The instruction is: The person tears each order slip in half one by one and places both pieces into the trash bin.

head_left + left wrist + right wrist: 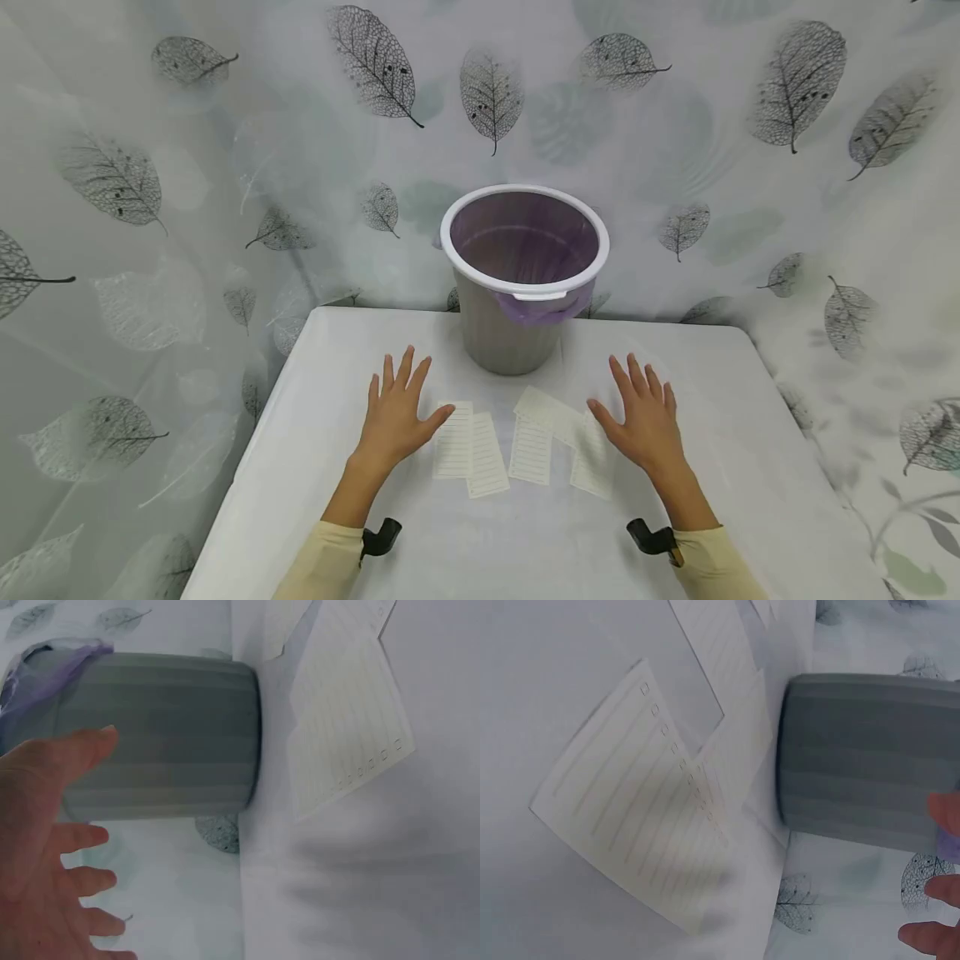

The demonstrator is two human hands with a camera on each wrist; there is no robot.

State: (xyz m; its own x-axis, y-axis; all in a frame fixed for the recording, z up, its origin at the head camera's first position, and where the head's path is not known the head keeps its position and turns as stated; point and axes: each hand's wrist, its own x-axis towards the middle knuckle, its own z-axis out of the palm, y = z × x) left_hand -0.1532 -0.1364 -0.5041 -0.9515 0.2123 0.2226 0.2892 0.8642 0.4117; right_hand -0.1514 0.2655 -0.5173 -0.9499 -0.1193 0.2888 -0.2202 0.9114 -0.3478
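Observation:
Several lined paper slips lie on the white table, some overlapping. Behind them stands a grey trash bin with a white rim and a purple bag lining it. My left hand, fingers spread, hovers beside the leftmost slip and holds nothing. Likewise spread and holding nothing, my right hand is by the rightmost slip. Checkbox-like squares run along one edge of a slip in the right wrist view. In the left wrist view, the thumb overlaps the bin in the picture.
The white table ends just behind the bin. Leaf-patterned curtain hangs at the back and both sides. Black wrist mounts stick out by the sleeves.

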